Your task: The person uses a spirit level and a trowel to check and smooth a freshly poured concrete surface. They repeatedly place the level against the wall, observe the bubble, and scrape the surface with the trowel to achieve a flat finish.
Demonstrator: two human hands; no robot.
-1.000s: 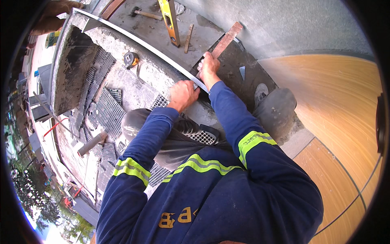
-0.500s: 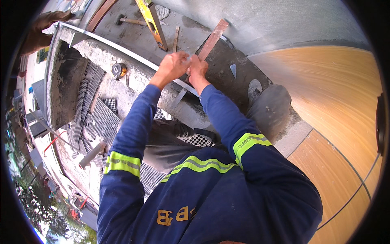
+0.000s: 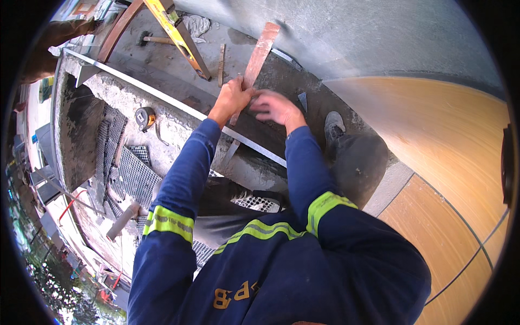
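A reddish-brown wooden strip (image 3: 262,51) slants over the grey concrete ledge, its lower end near the long white-edged slab (image 3: 179,104). My left hand (image 3: 233,100) is closed around the strip's lower part. Just right of it, my right hand (image 3: 279,108) is blurred, with its fingers apart and nothing visible in them. A thin wooden stick (image 3: 221,65) and a yellow spirit level (image 3: 181,40) lie beyond my hands. On the rough mortar left of my forearm rests a black and orange tape measure (image 3: 145,117).
A hammer (image 3: 158,40) lies at the back. Dark perforated mats (image 3: 135,170) and a grey pipe (image 3: 122,221) are at left. Wood-patterned panels (image 3: 433,130) cover the right side. My shoe (image 3: 335,125) stands by a small triangular chip (image 3: 303,101). Another person's arm (image 3: 59,33) shows far left.
My right hand has come off the wooden strip and moved right, its fingers opening. My left hand now grips the strip. The view has shifted slightly.
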